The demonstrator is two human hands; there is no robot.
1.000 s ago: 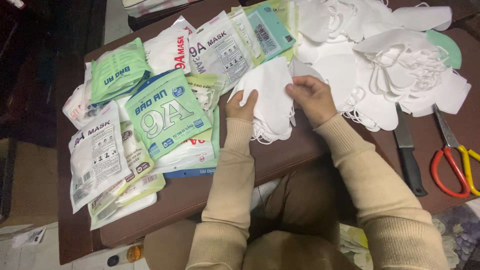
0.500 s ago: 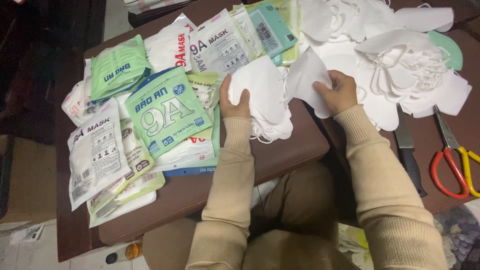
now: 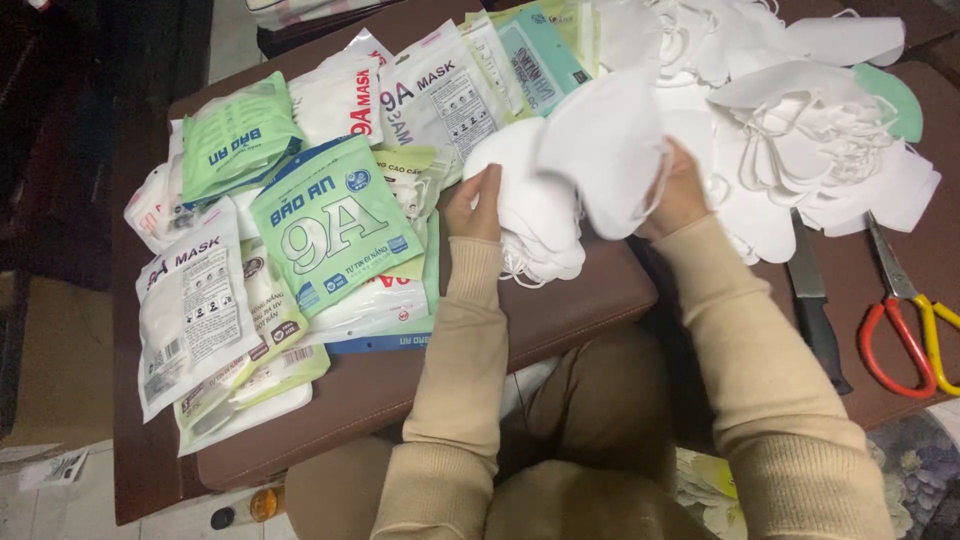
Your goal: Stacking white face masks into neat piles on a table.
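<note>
**Two hands on white masks at a cluttered counter**

Centre of frame: the left hand [image 3: 474, 205] rests against a stack of white masks [image 3: 530, 225] on the dark brown counter [image 3: 560, 310], fingers curled on the stack's left edge, steadying it rather than lifting it. Ear loops hang off the stack's lower edge.

Just right of centre: the right hand [image 3: 680, 190] grips a single white mask [image 3: 605, 150], raised and tilted over the top of the stack. Fingers are closed on its right edge; the mask hides most of them. It overlaps the stack in the view; whether the two touch, I cannot tell.

Both arms in beige knit sleeves, coming up from the bottom of the frame.

Upper right: a loose heap of white masks [image 3: 800, 150] with tangled loops, one pale green mask [image 3: 893, 100] at its far edge.

Left half: flat mask packets spread out and overlapping. A green packet [image 3: 330, 225] lies on top near the left hand; a lighter green packet [image 3: 235, 140] sits upper left; a white packet [image 3: 195, 305] lies at the left edge.

Right side: a dark-handled knife [image 3: 815, 300] lies on the counter, blade toward the heap. Scissors [image 3: 910, 320] with red and yellow handles lie just beside it, near the right edge.
</note>
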